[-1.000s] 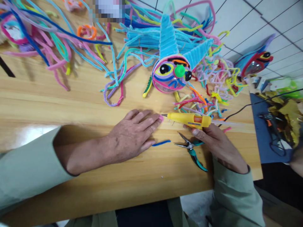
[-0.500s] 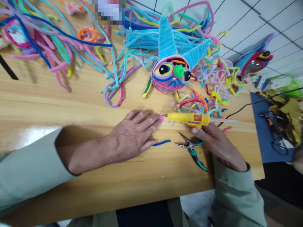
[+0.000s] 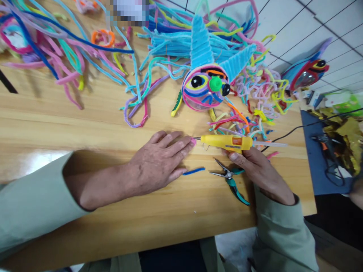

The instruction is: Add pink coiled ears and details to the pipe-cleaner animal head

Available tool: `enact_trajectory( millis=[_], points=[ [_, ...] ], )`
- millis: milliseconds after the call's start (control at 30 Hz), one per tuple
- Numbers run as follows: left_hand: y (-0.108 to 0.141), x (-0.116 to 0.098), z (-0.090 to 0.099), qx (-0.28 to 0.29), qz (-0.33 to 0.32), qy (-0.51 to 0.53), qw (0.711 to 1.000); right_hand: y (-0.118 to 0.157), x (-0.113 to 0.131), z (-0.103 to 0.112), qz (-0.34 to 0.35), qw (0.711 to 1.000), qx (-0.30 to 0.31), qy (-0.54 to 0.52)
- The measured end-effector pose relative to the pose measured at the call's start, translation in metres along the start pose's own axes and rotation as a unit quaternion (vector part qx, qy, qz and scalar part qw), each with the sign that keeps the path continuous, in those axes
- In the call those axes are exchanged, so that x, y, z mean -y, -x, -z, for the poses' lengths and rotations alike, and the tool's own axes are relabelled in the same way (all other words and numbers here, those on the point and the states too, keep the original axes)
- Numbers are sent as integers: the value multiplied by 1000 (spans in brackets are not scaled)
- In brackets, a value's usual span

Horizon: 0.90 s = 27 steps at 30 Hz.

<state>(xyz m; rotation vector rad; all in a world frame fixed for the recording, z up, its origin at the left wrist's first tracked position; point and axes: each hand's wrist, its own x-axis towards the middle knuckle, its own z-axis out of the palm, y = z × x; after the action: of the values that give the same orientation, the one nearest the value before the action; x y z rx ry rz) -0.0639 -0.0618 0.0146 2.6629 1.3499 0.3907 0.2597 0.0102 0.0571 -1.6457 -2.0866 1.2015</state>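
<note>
My left hand (image 3: 157,160) lies palm down on the wooden table, fingers stretched out and thumb apart. Its fingertips rest on a small pink piece (image 3: 193,142), mostly hidden beneath them. A yellow glue gun (image 3: 221,141) is in my right hand (image 3: 259,170), whose fingers are closed around its handle. The metal nozzle points left and is at the pink piece; I cannot tell whether they touch. A clear glue stick (image 3: 270,144) sticks out of its rear. By my left thumb is a short blue pipe cleaner piece (image 3: 194,171). Green-handled pliers (image 3: 229,177) lie with jaws apart below the gun.
Behind my hands stands a pipe-cleaner fish-like figure (image 3: 205,90) with blue fins. Bundled blue pipe cleaners (image 3: 172,43) and colourful scraps (image 3: 238,121) lie around it. A second figure (image 3: 307,73) is farther right. A black cord (image 3: 289,132) crosses the right side.
Both hands and the glue gun stay almost still. The view has shifted slightly, so the things at the back appear moved a little outward.
</note>
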Motion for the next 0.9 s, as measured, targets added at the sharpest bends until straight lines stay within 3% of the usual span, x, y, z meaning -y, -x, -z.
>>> enact_trajectory(
  millis=[700,900],
  points=[
    [0,0,-1,-9,-5,-11,1000,-1,13,-3,11,1000,-3,-27],
    [0,-1,0,13,8,2,1000,-2,11,-2,8,1000,3,1]
  ],
)
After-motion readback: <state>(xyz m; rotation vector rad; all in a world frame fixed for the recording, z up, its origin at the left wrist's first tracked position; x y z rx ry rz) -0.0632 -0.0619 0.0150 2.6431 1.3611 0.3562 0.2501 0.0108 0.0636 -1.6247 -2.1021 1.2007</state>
